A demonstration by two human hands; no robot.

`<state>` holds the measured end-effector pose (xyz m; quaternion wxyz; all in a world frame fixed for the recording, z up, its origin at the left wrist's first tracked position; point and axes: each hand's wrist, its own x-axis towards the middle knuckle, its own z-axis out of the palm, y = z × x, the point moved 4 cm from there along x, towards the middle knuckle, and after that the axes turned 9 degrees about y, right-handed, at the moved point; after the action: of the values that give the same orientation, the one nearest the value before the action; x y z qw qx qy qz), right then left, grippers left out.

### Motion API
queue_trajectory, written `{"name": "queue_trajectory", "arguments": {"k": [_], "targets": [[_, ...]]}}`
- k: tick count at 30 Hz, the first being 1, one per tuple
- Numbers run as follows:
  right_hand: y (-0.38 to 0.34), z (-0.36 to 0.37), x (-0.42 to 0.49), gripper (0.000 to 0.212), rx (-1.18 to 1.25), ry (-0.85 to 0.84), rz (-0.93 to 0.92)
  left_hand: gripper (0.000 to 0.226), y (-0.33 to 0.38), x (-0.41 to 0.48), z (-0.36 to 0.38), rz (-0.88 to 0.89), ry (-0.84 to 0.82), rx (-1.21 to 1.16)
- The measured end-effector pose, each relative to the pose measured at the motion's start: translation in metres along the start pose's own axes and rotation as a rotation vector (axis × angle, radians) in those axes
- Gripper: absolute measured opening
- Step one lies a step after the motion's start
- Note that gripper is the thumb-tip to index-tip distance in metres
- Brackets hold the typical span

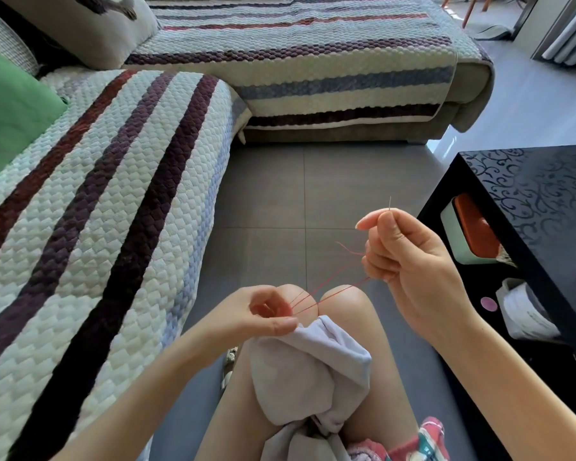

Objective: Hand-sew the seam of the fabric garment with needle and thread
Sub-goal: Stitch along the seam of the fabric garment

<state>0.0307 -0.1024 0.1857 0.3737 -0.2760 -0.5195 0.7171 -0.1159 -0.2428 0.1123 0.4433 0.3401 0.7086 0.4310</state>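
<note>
My right hand (409, 257) pinches the needle (390, 203) far right; left hand (266, 311) pinches the garment (310, 367) edge nearer. I'd draw the thread (346, 288) taut gently (no puckering).

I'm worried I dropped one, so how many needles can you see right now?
1. The needle is pinched in the right hand, one end sticking up. Another could be hidden in the folds of the white fabric.

Pale garment (300, 371) over bare legs (233, 424)
</note>
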Motion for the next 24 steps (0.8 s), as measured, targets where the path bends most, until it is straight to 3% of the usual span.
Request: {"name": "queue_trajectory", "arguments": {"k": [8, 13, 17, 21, 23, 24], "targets": [[0.003, -0.009, 0.007, 0.028, 0.041, 0.024, 0.028, 0.010, -0.009, -0.003, -0.006, -0.041, -0.070, -0.180], [0.005, -0.032, 0.017, 0.025, -0.177, 0.177, 0.043, 0.014, -0.009, 0.001, -0.003, -0.090, -0.033, -0.219], [0.017, -0.055, 0.033, 0.025, 0.156, 0.269, 0.257, 0.036, -0.009, 0.006, 0.001, -0.147, 0.020, -0.217], [0.028, -0.082, 0.047, 0.009, 0.554, 0.369, 0.319, 0.031, -0.010, 0.008, 0.004, -0.179, 0.071, -0.237], [0.038, -0.101, 0.055, 0.005, 0.391, 0.384, 0.304, 0.027, -0.010, 0.007, 0.003, -0.186, 0.079, -0.245], [0.043, -0.113, 0.059, 0.016, 0.238, 0.420, 0.260, 0.028, -0.010, 0.007, 0.003, -0.191, 0.083, -0.252]]}}
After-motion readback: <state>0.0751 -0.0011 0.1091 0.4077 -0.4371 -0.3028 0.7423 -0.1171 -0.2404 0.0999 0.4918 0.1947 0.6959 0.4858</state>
